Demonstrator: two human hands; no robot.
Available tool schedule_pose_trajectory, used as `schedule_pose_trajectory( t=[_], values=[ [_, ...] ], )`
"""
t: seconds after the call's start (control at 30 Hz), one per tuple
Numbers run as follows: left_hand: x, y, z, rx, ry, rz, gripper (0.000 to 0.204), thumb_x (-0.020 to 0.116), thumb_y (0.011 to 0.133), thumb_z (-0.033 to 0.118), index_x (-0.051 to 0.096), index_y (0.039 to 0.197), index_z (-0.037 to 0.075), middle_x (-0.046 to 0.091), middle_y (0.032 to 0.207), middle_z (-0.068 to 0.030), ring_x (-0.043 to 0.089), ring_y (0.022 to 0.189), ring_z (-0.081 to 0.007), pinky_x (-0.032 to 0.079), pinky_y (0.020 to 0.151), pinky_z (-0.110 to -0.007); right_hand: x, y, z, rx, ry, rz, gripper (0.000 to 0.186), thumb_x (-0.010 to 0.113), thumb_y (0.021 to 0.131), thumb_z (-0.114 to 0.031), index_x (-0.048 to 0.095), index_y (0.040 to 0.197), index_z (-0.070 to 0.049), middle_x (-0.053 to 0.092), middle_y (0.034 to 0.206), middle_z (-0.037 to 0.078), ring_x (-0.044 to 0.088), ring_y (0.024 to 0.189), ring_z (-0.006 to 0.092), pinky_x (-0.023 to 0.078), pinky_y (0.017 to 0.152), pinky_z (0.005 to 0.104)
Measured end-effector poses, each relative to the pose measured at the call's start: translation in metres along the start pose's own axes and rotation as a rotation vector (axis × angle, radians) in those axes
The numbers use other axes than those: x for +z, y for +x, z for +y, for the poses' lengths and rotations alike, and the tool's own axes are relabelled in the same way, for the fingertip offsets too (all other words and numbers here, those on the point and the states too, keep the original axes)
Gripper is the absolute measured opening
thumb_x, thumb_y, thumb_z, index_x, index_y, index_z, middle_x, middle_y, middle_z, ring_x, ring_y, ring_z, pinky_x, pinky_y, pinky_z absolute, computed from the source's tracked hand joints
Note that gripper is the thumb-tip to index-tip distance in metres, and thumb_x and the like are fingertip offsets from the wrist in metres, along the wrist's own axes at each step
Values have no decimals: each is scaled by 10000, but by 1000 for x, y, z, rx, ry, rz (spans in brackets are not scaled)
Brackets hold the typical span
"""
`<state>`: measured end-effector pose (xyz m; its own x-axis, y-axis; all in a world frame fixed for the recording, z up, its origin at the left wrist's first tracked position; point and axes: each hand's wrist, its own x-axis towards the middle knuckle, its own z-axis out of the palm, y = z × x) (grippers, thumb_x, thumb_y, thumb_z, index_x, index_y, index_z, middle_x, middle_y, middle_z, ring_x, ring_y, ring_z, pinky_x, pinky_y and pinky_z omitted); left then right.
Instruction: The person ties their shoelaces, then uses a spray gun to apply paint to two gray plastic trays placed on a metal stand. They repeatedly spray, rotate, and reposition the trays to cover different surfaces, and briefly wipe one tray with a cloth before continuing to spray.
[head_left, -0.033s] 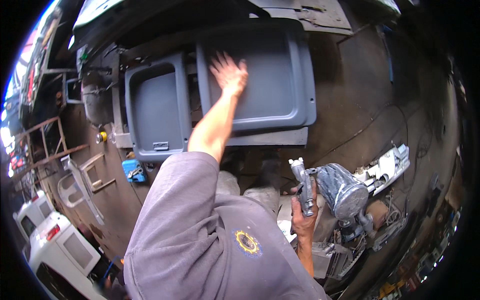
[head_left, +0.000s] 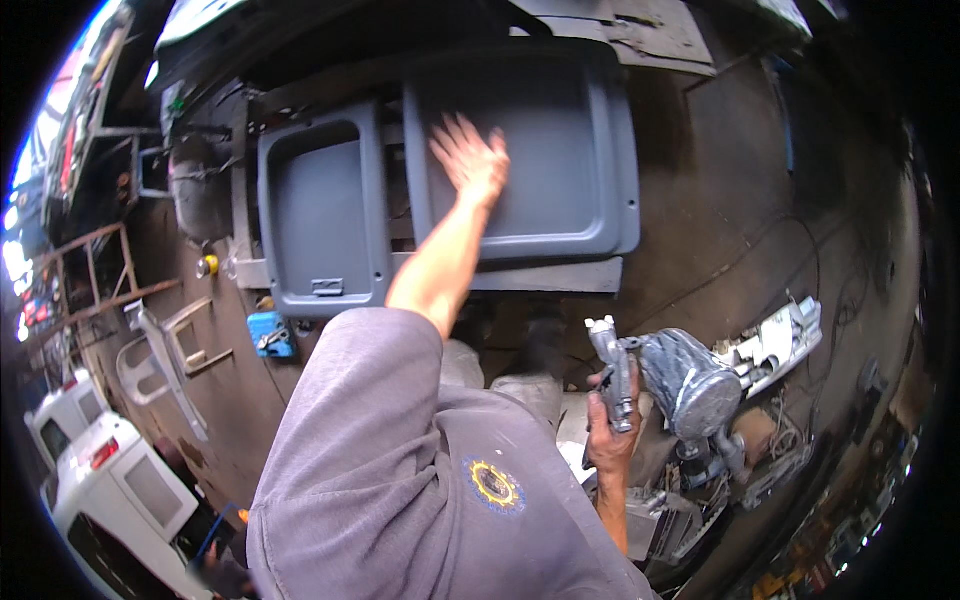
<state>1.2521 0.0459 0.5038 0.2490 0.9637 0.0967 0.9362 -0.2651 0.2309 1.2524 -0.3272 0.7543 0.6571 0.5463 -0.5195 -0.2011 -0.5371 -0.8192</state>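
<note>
My left hand [head_left: 472, 163] reaches over the larger grey moulded panel [head_left: 545, 150], fingers spread and palm down. It seems to rest on the recessed face, though a slight gap cannot be ruled out. To its left lies a smaller grey panel [head_left: 322, 215] with a raised rim and a small slot near its front edge. Down by my right side, my right hand [head_left: 612, 430] is wrapped round the grip of a metal spray gun [head_left: 615, 375]. A large grey-smeared cup [head_left: 695, 385] is attached to the gun and tilts to the right.
Both panels lie on a support with a pale bar [head_left: 550, 274]. A blue case [head_left: 270, 335] and a yellow tape roll [head_left: 207, 266] sit on the floor at left, near metal frames [head_left: 165, 365]. White vehicle parts [head_left: 775, 340] and a hose lie at right. A white vehicle [head_left: 130, 480] stands lower left.
My left hand has shifted very slightly nearer over the larger panel. The whole view has moved a little; my right hand keeps its hold on the spray gun.
</note>
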Motion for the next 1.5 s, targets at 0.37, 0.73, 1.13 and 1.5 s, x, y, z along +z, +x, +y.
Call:
schedule_pose_trajectory(
  t=[0.37,0.73,1.13,1.5],
  values=[
    [-14,-28,14,-29,-12,-57,754,439,950,459,269,1473,-56,185,1563,-251,117,1452,-436,35,1180,-529,-12,43,-16,-264,-145,-75,554,543,909,-36,356,1430,-50,604,1042,59,457,582,51,404,488,215],
    [-38,-65,11,-66,-65,-142,750,459,948,454,273,1481,-39,193,1564,-250,141,1453,-428,110,1162,-539,-15,46,-27,-194,-133,-185,504,559,914,-65,400,1392,-50,592,1045,58,473,627,53,413,509,217],
    [-46,-35,8,-108,-163,-65,697,533,926,404,340,1453,-9,281,1519,-261,259,1409,-427,250,1114,-531,-21,49,-22,-234,-182,-158,432,555,916,-59,438,1331,-28,602,1032,48,455,572,52,394,489,215],
    [-88,-57,-28,-64,9,-91,504,649,857,273,543,1300,56,276,1489,-250,259,1382,-430,269,1078,-590,-17,44,-20,-195,-149,-129,373,567,918,-77,477,1278,-32,603,1016,45,459,593,45,404,491,211]
  ],
)
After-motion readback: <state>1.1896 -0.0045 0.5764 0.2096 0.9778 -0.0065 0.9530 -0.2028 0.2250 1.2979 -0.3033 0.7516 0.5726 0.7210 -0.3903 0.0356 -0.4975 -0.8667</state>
